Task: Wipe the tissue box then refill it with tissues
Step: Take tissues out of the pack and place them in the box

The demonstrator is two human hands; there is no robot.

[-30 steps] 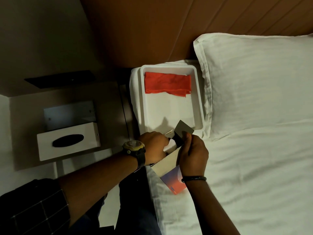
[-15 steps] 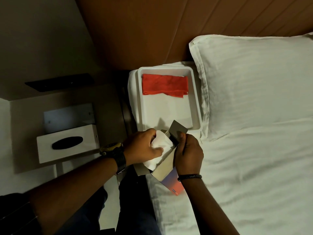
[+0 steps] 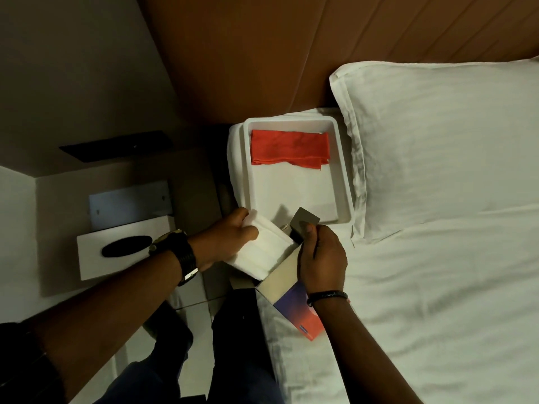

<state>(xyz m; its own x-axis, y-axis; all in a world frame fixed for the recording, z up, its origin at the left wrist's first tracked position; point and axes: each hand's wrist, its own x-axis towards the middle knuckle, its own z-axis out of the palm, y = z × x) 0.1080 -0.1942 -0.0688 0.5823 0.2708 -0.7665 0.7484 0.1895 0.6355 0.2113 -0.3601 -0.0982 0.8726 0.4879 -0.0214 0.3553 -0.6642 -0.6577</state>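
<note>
A cardboard tissue pack (image 3: 287, 290) with a red and purple side lies at the bed's edge, its end flap open. My right hand (image 3: 322, 259) grips the pack near the open end, thumb on the flap. My left hand (image 3: 226, 239) grips a white stack of tissues (image 3: 262, 253), most of which is out of the pack to the left. The white tissue box (image 3: 125, 247) with a dark oval slot stands on the bedside shelf, left of both hands. A folded red cloth (image 3: 290, 150) lies in a white tray (image 3: 345, 185) on the bed.
A white pillow (image 3: 443, 147) lies right of the tray, against the brown padded headboard (image 3: 277, 53). A metal plate (image 3: 129, 199) sits behind the tissue box on the shelf. White bed sheet (image 3: 437, 301) stretches to the right. My legs stand on the tiled floor below.
My left hand reached into the pack and has drawn the tissue stack out to the left. My right hand has stayed on the pack, holding it steady.
</note>
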